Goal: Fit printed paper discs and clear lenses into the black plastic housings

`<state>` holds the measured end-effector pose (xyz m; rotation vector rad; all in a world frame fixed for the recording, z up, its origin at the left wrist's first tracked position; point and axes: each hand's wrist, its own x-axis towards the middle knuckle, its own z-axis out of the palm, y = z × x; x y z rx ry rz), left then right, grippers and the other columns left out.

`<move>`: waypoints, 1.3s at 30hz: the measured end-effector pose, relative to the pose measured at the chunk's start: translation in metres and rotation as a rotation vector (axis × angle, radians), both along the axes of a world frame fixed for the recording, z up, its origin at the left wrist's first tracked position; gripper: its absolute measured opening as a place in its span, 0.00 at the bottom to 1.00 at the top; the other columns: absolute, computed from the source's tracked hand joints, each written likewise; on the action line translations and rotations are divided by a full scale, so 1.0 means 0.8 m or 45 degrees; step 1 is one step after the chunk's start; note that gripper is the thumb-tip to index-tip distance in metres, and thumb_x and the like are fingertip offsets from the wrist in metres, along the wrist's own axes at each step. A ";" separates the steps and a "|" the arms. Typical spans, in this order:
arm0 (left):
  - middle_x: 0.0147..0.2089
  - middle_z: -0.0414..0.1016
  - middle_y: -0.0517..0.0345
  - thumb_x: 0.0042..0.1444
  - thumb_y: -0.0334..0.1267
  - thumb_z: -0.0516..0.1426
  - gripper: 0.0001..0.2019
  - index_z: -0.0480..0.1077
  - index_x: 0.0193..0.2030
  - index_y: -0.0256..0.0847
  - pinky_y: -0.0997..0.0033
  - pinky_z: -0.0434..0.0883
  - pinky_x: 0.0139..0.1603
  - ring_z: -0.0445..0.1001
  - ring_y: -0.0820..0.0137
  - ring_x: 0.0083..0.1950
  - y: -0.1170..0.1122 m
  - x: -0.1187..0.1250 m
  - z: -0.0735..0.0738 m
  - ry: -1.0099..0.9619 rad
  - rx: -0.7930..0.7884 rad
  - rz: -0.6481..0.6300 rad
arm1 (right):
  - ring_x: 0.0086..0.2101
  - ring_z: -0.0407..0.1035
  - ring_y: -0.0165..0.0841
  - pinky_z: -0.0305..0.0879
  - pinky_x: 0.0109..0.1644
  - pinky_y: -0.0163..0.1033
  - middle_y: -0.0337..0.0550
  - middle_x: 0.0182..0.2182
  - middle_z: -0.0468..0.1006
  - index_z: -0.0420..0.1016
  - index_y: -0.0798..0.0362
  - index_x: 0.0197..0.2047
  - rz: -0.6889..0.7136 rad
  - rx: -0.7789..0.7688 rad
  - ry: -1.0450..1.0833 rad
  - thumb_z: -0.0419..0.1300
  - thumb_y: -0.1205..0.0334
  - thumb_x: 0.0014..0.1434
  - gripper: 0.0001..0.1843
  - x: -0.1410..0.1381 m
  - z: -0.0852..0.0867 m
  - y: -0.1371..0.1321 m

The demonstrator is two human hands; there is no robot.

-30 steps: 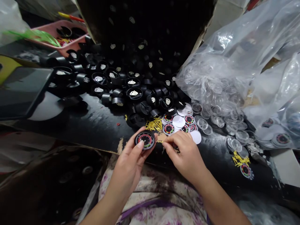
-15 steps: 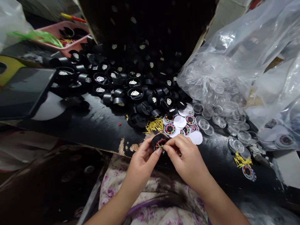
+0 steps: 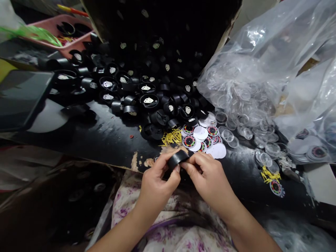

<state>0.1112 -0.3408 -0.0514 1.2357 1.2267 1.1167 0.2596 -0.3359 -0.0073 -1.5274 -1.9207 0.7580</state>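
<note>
Above flowered clothing (image 3: 181, 241), the left hand (image 3: 156, 180) grips a tilted black case (image 3: 177, 159) between thumb and curled fingers. The right hand (image 3: 208, 178) bends its fingers in at the case's right edge; how tightly they close, or on what, cannot be told. Beyond lie yellow pointers (image 3: 172, 137) and printed discs (image 3: 189, 141), then heaped black cups (image 3: 149, 100).

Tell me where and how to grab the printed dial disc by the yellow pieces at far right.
Probably pinch the dial disc by its near rim, coming from the person's side with the right hand. It looks thin and roughly flat, so the edge suits a pinch; yellow pieces crowd its far edge, while the near rim faces tabletop.
</note>
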 end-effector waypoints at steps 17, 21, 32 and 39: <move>0.58 0.76 0.54 0.52 0.53 0.63 0.24 0.76 0.53 0.47 0.57 0.60 0.67 0.67 0.55 0.65 0.016 -0.012 -0.021 -0.253 -0.445 -0.040 | 0.37 0.65 0.37 0.56 0.42 0.43 0.43 0.34 0.75 0.70 0.53 0.36 0.237 0.431 -0.618 0.51 0.66 0.62 0.08 0.001 -0.005 0.019; 0.50 0.81 0.53 0.41 0.53 0.69 0.24 0.80 0.45 0.46 0.60 0.72 0.58 0.73 0.53 0.59 0.016 0.002 -0.024 -0.410 -0.652 0.099 | 0.35 0.66 0.34 0.56 0.40 0.41 0.41 0.32 0.74 0.69 0.53 0.34 0.125 0.401 -0.589 0.51 0.66 0.61 0.06 -0.001 -0.012 0.017; 0.56 0.77 0.52 0.47 0.48 0.67 0.21 0.78 0.48 0.44 0.59 0.77 0.52 0.74 0.55 0.57 0.007 0.024 -0.006 -0.748 -0.640 0.096 | 0.42 0.72 0.35 0.65 0.46 0.42 0.45 0.42 0.79 0.75 0.51 0.45 -0.175 0.212 -0.212 0.54 0.61 0.64 0.10 0.095 0.001 0.028; 0.35 0.80 0.52 0.45 0.45 0.69 0.18 0.77 0.42 0.39 0.72 0.76 0.31 0.81 0.62 0.37 0.002 0.025 -0.006 -0.991 -0.583 0.017 | 0.46 0.73 0.51 0.68 0.49 0.57 0.53 0.43 0.79 0.78 0.48 0.45 -0.268 0.470 -0.527 0.53 0.47 0.56 0.21 0.199 -0.094 0.078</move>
